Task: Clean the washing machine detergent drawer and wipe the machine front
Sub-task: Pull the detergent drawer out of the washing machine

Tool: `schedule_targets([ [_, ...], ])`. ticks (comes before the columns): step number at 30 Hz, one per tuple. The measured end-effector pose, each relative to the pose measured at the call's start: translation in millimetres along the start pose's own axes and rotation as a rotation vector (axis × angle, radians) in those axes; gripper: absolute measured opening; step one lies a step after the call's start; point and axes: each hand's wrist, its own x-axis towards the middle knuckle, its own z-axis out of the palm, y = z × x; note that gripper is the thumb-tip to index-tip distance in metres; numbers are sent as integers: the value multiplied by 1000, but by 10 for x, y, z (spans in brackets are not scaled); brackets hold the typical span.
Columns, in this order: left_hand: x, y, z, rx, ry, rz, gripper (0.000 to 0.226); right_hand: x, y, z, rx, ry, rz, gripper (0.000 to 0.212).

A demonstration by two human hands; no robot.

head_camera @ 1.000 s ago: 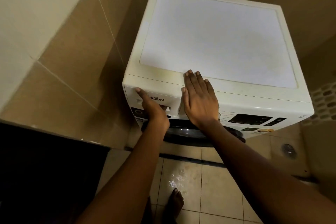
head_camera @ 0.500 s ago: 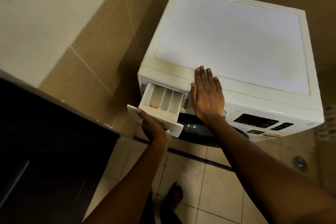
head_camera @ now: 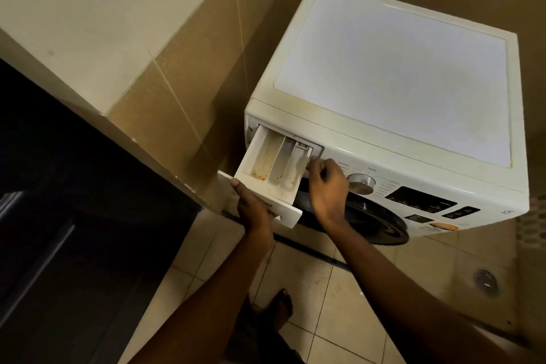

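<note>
The white front-loading washing machine (head_camera: 393, 91) stands in a tiled corner. Its detergent drawer (head_camera: 273, 162) is pulled far out at the upper left of the front and has three compartments with brown residue. My left hand (head_camera: 254, 205) grips the drawer's front panel from below, thumb on its top edge. My right hand (head_camera: 326, 183) has curled fingers at the drawer's right side wall, near the slot; whether it grips the wall is unclear. A silver dial (head_camera: 361, 183) and a dark display (head_camera: 422, 199) sit on the control panel.
The dark round door (head_camera: 372, 223) is below the panel. A tiled wall (head_camera: 189, 89) stands close on the left, with a dark cabinet (head_camera: 74, 216) beside it. The floor is tiled, with my bare foot (head_camera: 282, 309) and a floor drain (head_camera: 486, 282).
The drawer has slid further out under my left hand. My right hand left the machine's top edge, where it lay flat, and moved down to the drawer's right side with fingers curled.
</note>
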Motion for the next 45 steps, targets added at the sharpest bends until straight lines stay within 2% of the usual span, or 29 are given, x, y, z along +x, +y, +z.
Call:
schedule_targets([
  [2, 12, -10, -10, 15, -6, 7, 49, 92, 13, 162, 53, -139, 351, 41],
  [4, 28, -21, -16, 24, -16, 23, 48, 266, 24, 299, 182, -301, 614, 56],
  [6, 26, -15, -19, 32, -28, 30, 53, 430, 39, 400, 278, -355, 732, 71],
  [8, 32, -21, -25, 22, -37, 26, 59, 536, 26, 456, 345, -345, 767, 74],
  [11, 38, -4, -52, -1, -53, 29, 64, 581, -2, 532, 448, -288, 776, 73],
  [15, -18, 2, -161, -18, -73, 30, 66, 449, 0, 542, 356, -232, 756, 77],
  [18, -149, 32, -336, -23, -81, 27, 69, 217, -26, 516, 311, -249, 725, 80],
  [23, -251, 206, -807, -2, -47, 104, 66, -348, -72, 593, 300, -322, 738, 62],
  [26, -207, 331, -1071, 56, -58, 123, 63, -612, -180, 595, 401, -377, 767, 54],
  [28, -184, 428, -1174, 72, -70, 91, 70, -738, -235, 537, 480, -398, 738, 56],
  [30, -130, 540, -1188, 65, -48, 77, 74, -760, -219, 447, 523, -337, 672, 51],
  [32, -192, 705, -1147, 75, -75, 92, 61, -736, -219, 259, 555, -133, 607, 46],
  [34, -207, 818, -1086, 120, -107, 97, 47, -645, -219, 9, 465, 76, 529, 49],
  [35, -195, 845, -1064, 162, -144, 87, 46, -598, -220, -122, 383, 126, 486, 51],
  [37, -203, 901, -1026, 234, -250, 34, 54, -539, -211, -356, 208, 106, 389, 48],
  [40, -25, 861, -995, 330, -366, -25, 92, -576, -217, -581, -41, -90, 287, 44],
  [42, 4, 843, -906, 408, -427, -16, 87, -681, -219, -666, -116, -131, 280, 39],
  [45, -236, 935, -702, 471, -526, 19, 67, -897, -181, -797, -84, 8, 341, 33],
])
